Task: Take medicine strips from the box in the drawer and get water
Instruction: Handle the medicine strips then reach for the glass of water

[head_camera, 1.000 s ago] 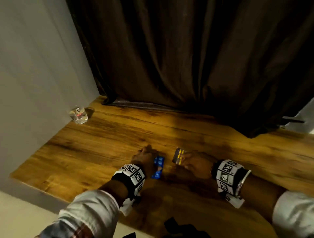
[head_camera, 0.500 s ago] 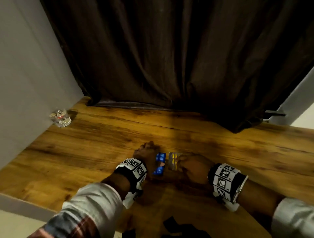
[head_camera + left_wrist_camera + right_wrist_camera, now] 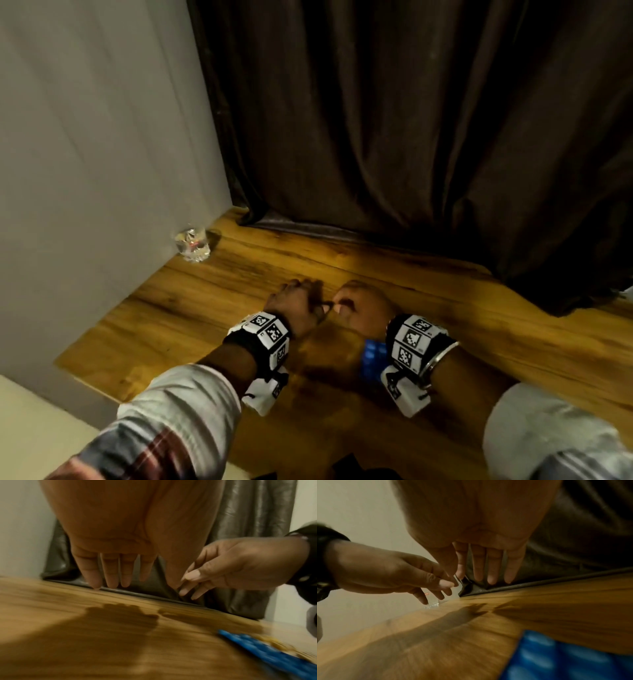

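A blue medicine strip (image 3: 372, 359) lies flat on the wooden tabletop (image 3: 445, 308), half hidden under my right wrist. In the left wrist view the blue strip (image 3: 274, 654) lies beside a silver strip with yellow pills (image 3: 278, 645). My left hand (image 3: 301, 301) and right hand (image 3: 363, 305) hover side by side just beyond the strips, thumbs nearly touching. Both hold nothing. The right wrist view shows my right hand's fingers (image 3: 491, 569) hanging straight above the wood, with the blue strip (image 3: 556, 660) beneath the wrist. A small clear glass (image 3: 193, 245) stands at the table's far left corner.
A dark brown curtain (image 3: 411, 120) hangs along the table's back edge, its hem resting on the wood. A grey wall (image 3: 85, 154) bounds the left side beside the glass. The table's near-left edge (image 3: 89, 373) drops to a pale floor.
Both hands have let go of the strips and moved forward. The blue strip now lies behind them under my right wrist. The yellow strip is no longer visible in the head view.
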